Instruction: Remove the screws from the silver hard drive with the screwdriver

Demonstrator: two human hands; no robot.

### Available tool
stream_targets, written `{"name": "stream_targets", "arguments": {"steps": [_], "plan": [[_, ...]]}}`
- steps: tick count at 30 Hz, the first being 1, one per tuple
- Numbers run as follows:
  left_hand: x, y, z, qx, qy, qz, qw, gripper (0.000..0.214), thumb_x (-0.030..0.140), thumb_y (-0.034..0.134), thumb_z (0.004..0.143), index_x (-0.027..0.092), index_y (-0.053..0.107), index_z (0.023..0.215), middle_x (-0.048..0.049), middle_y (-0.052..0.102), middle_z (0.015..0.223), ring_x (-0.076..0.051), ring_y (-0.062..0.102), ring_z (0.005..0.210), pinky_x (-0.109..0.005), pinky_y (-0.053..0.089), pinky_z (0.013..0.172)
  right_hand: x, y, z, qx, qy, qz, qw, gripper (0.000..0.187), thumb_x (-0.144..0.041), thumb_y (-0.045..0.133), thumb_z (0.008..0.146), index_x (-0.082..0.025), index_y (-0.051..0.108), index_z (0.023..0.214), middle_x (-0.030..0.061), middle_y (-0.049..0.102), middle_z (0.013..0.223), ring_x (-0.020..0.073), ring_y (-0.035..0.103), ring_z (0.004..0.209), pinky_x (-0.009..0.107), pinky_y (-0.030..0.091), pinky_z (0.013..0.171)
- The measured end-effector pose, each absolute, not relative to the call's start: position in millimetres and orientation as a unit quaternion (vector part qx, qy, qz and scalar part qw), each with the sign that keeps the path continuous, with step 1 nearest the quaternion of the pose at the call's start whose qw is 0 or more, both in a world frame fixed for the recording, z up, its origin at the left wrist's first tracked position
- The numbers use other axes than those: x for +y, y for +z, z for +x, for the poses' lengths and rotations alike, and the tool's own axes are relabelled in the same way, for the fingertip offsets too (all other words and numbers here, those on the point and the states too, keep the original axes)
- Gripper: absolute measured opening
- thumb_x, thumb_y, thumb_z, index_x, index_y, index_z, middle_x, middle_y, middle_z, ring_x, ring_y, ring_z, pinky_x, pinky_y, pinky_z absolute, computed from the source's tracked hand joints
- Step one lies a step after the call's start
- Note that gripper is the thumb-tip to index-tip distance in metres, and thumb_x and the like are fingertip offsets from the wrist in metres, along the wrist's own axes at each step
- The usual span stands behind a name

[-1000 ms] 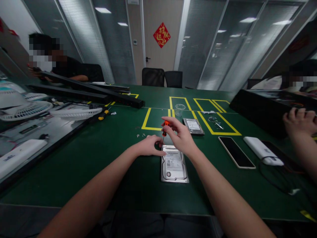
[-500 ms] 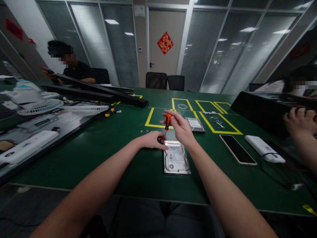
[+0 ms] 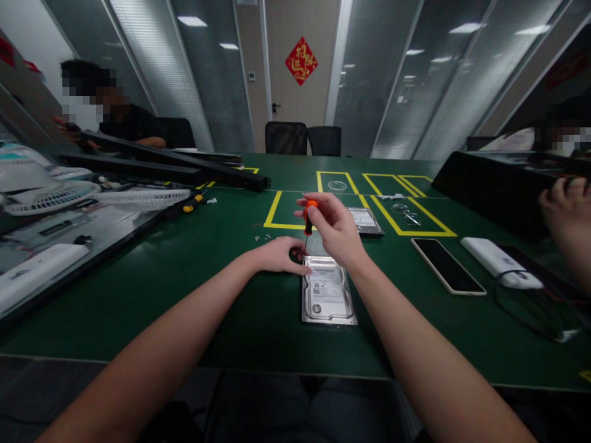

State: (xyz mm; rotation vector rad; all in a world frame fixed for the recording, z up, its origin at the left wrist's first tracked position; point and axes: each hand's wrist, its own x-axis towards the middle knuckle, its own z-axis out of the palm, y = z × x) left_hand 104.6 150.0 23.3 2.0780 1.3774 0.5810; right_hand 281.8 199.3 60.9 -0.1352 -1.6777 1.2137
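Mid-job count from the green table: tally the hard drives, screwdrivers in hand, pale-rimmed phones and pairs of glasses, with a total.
Hard drives: 2, the nearer drive and the farther drive
Screwdriver in the right hand: 1
Pale-rimmed phone: 1
Pair of glasses: 1
Total: 5

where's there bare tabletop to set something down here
The green table has bare patches between the left forearm and grey flat panel, and between the right forearm and pale-rimmed black phone. It is crowded at the far edge of the silver rectangular hard drive, by the left hand, right hand and orange and black screwdriver.
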Motion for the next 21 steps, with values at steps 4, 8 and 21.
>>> {"name": "stream_targets", "arguments": {"steps": [4,8,21], "plan": [[149.9,24.9,105.6,0.522,0.207,0.78,0.275,0.049,0.058,0.084,0.071,0.017,0.071,0.095,-0.0039,0.071,0.089,-0.022,0.064,0.084,-0.031,0.045,0.073,199.9,60.4,279.2,-0.684,0.517,-0.063,0.511,0.024,-0.039,0.071,0.097,-0.027,0.064,0.117,0.0033,0.075,0.116,0.0158,0.076,0.092,0.033,0.062,0.083],[149.0,25.0,105.8,0.518,0.209,0.781,0.281,0.05,0.059,0.084,0.071,0.017,0.071,0.096,-0.0046,0.071,0.091,-0.023,0.065,0.085,-0.033,0.047,0.075,198.8,58.3,276.8,-0.689,0.511,-0.079,0.508,0.027,-0.044,0.069,0.098,-0.028,0.065,0.12,0.0024,0.075,0.11,0.0157,0.075,0.09,0.034,0.062,0.083],[152.0,17.6,103.1,0.51,0.226,0.775,0.296,0.052,0.059,0.086,0.069,0.018,0.071,0.096,-0.004,0.07,0.09,-0.022,0.065,0.085,-0.033,0.048,0.076,199.8,54.1,276.0,-0.665,0.546,-0.073,0.505,0.024,-0.044,0.063,0.101,-0.029,0.062,0.119,0.0058,0.074,0.12,0.0188,0.076,0.098,0.039,0.062,0.086]]}}
